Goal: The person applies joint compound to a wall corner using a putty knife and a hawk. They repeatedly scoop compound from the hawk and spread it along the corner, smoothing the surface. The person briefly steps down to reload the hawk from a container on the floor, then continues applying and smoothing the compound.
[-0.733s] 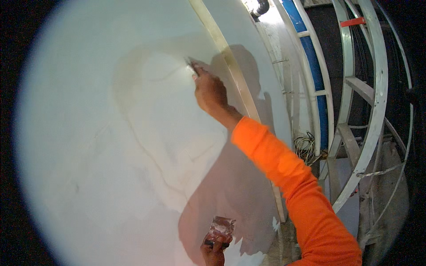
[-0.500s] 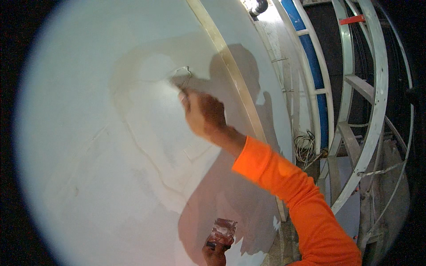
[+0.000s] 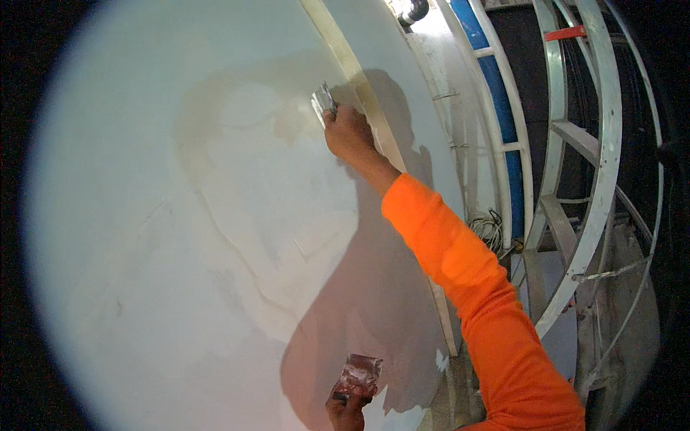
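My right hand (image 3: 350,135), at the end of an orange sleeve (image 3: 463,273), is closed around a putty knife (image 3: 323,102) with a whitish coating on its blade. That blade is beside a beige strip (image 3: 359,86) on the large pale wall panel (image 3: 129,287); whether it touches the panel I cannot tell. Low in the view, my left hand (image 3: 348,411) grips a wide scraper (image 3: 361,372) by its dark handle. White paste smears the scraper's blade, which points up. Left of the right hand, a beige damp-looking patch (image 3: 287,123) marks the panel.
A metal ladder (image 3: 607,144) stands at the right. Between it and the panel are a blue-and-white pipe frame (image 3: 509,100) and a coiled cable (image 3: 489,231). A red strip (image 3: 566,33) crosses the ladder's top. My shadow (image 3: 338,323) falls across the panel.
My right hand has moved up and to the right with the putty knife, its blade now in plain sight. A raised paste line has given way to a flatter beige patch. My left hand has barely moved.
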